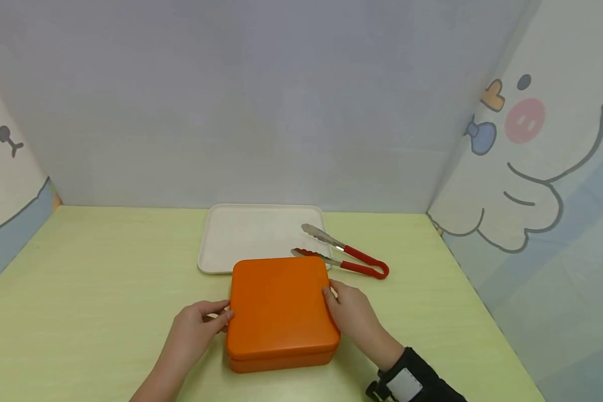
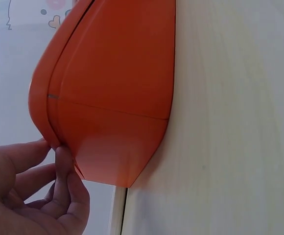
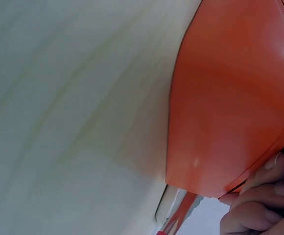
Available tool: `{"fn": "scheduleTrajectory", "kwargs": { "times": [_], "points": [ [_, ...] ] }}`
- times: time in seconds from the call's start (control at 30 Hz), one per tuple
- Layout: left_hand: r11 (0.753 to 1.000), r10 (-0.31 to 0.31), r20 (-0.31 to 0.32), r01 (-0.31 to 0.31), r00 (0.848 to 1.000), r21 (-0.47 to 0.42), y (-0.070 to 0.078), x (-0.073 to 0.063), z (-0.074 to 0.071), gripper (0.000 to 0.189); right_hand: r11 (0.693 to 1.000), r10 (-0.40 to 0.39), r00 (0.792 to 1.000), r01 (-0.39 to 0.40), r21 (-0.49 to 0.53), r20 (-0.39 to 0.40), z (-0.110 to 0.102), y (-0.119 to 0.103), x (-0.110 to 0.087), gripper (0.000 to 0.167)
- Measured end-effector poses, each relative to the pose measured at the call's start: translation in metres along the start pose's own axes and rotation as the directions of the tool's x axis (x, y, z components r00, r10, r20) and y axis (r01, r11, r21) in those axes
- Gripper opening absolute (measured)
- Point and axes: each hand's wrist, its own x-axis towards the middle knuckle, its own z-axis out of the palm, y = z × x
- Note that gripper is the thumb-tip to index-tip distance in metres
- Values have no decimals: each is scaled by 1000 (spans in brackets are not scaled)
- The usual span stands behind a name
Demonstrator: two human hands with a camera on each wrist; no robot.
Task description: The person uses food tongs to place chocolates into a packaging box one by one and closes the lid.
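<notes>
An orange rectangular box point(image 2: 112, 63) with rounded corners rests on the table, its lid point(image 1: 281, 307) on top. A dark seam runs between lid and body in both wrist views. My left hand point(image 1: 196, 329) holds the lid's left edge between thumb and fingers; the left wrist view shows the fingertips at the rim. My right hand point(image 1: 354, 318) grips the lid's right edge, thumb near the top and curled fingers point(image 3: 269, 196) along the seam. Whatever the box contains is hidden.
Behind the box lies a white rectangular tray point(image 1: 251, 234). Red-handled metal tongs point(image 1: 364, 262) lie spread, their tips over the tray's right part. The pale yellow table point(image 1: 105, 290) meets a grey wall point(image 1: 261, 111) at the back, with cartoon-printed panels point(image 1: 542, 184) at the sides.
</notes>
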Motion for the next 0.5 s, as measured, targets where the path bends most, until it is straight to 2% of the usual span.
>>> {"fn": "scheduleTrajectory", "kwargs": {
  "times": [0.3, 0.4, 0.5],
  "points": [
    [1000, 9, 11, -9, 1000, 15, -2, 4, 0, 34, 997, 10, 1000, -10, -82, -1, 2, 0, 0, 47],
    [997, 29, 2, -29, 1000, 77, -4, 6, -3, 36, 988, 4, 1000, -7, -156, -19, -3, -2, 0, 51],
    [983, 96, -9, -93, 995, 156, -4, 7, -7, 42, 970, -58, 995, 36, -240, -87, -10, -2, -1, 56]
  ]
}}
